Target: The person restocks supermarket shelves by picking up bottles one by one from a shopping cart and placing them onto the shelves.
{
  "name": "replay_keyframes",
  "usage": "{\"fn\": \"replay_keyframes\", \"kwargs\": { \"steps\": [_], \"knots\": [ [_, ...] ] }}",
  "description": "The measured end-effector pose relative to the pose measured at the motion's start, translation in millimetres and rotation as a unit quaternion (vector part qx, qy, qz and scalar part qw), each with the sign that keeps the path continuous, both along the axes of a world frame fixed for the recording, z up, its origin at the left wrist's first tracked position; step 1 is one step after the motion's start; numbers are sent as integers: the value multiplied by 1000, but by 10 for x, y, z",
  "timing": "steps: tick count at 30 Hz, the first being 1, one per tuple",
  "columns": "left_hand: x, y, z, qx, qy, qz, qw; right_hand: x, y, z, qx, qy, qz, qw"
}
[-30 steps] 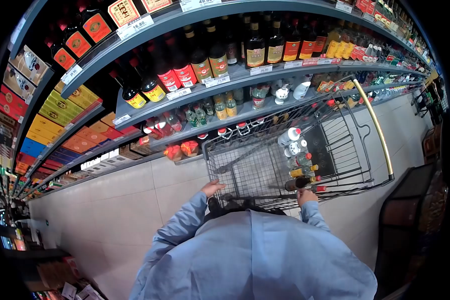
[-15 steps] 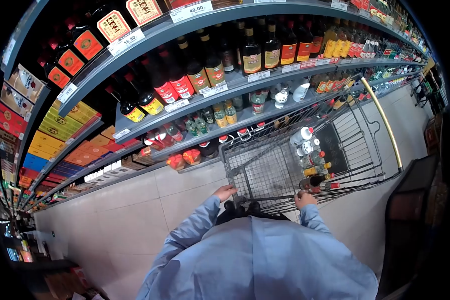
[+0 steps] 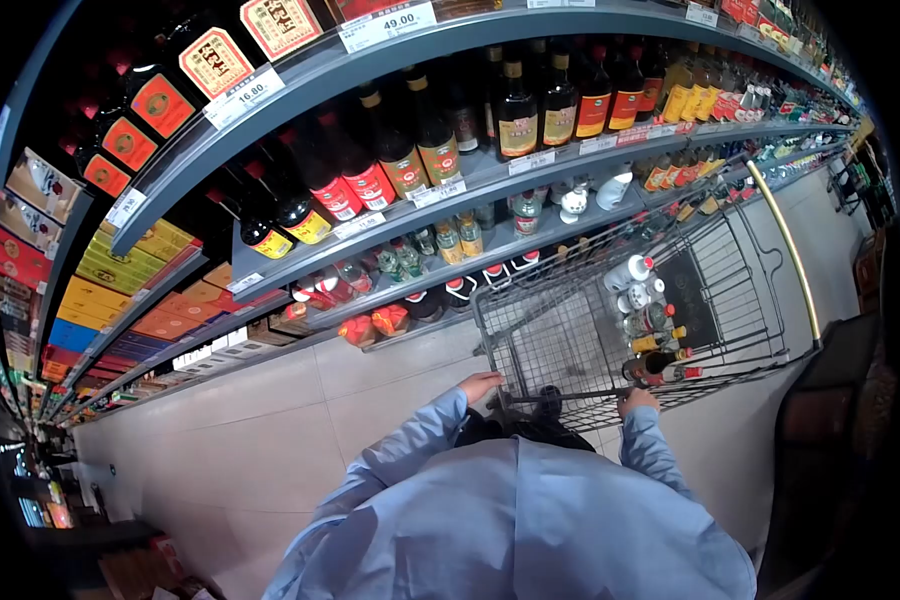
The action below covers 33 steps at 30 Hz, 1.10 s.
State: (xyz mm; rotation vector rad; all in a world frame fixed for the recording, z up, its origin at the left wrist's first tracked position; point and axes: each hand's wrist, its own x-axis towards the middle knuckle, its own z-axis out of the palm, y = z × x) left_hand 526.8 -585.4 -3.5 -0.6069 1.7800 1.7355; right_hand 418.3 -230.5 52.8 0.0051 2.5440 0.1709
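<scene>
A metal shopping cart (image 3: 558,345) stands in front of me beside the shelves. My left hand (image 3: 481,385) is at the cart's front corner, its fingers closed on the wire rim there. Further along the near side, my right hand (image 3: 637,400) is curled in a fist around the top rail. Several bottles lie in a row in the cart's rear part, among them a white bottle with a red cap (image 3: 628,273) and a dark bottle (image 3: 654,362). The cart's yellow push handle (image 3: 785,255) is at the far right, away from both hands.
Shelves of dark sauce bottles (image 3: 518,118) run along the far side, with price tags on their edges. Colored boxes (image 3: 100,262) fill the left shelves. Orange-topped containers (image 3: 390,320) stand low by the tiled floor (image 3: 260,410). A dark display stand (image 3: 820,420) is at right.
The cart has shifted to the right, with both my hands moving along on its rim. A shoe now shows through the basket wires. The view has shifted slightly.
</scene>
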Motion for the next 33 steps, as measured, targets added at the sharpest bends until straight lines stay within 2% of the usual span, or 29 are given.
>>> {"fn": "replay_keyframes", "kwargs": {
  "steps": [2, 5, 7, 12, 15, 16, 17, 18, 20, 21, 22, 23, 24, 25, 27, 29, 30, 31, 33],
  "knots": [
    [-50, 48, 39, -8, 27, -8, 1000, -58, 31, -35, 18, -17, 1, 1000],
    [-169, 73, 132, 6, -7, -16, 1000, -155, 79, -5, 13, -42, 5, 999],
    [-198, 131, 123, 70, -73, 52, 994, -207, 198, -119, -12, -54, 26, 998],
    [-283, 375, 276, 33, -89, 148, 984, -438, 427, -325, -123, -100, 5, 987],
    [-374, 399, -183, 9, -80, 173, 982, -555, 519, -455, -169, -116, 4, 979],
    [-416, 458, -118, -49, -10, 164, 985, -576, 574, -521, -180, -123, 5, 976],
    [-481, 553, -72, -98, -1, 173, 980, -637, 661, -695, -229, -140, 20, 963],
    [-483, 630, -185, -277, 18, 160, 947, -671, 797, -1214, -242, -122, 28, 962],
    [-548, 645, -593, -266, 75, 256, 926, -698, 849, -1174, -349, -123, 32, 928],
    [-660, 700, -97, -238, 56, 236, 940, -722, 849, -1217, -353, -161, 20, 921],
    [-753, 783, 179, -195, 75, 242, 948, -723, 758, -956, -337, -167, -6, 926],
    [-783, 813, 29, -215, 125, 235, 939, -716, 796, -1027, -362, -141, 43, 920],
    [-862, 847, 71, -235, 113, 199, 945, -717, 813, -1017, -386, -134, 40, 912],
    [-963, 947, 106, -212, 121, 208, 947, -731, 832, -1096, -399, -130, 42, 906],
    [-1117, 1104, 118, -108, 120, 206, 965, -829, 759, -763, -397, -229, -82, 885],
    [-1290, 1342, 215, -18, 117, 211, 970, -866, 811, -839, -408, -243, -67, 878],
    [-1363, 1450, 200, -4, 105, 194, 975, -856, 833, -883, -477, -234, -54, 846],
    [-1399, 1577, 197, -1, 120, 184, 976, -866, 901, -907, -473, -222, -52, 851],
    [-1510, 1659, 82, -58, 78, 41, 994, -976, 1031, -996, -516, -83, -19, 853]
  ]
}}
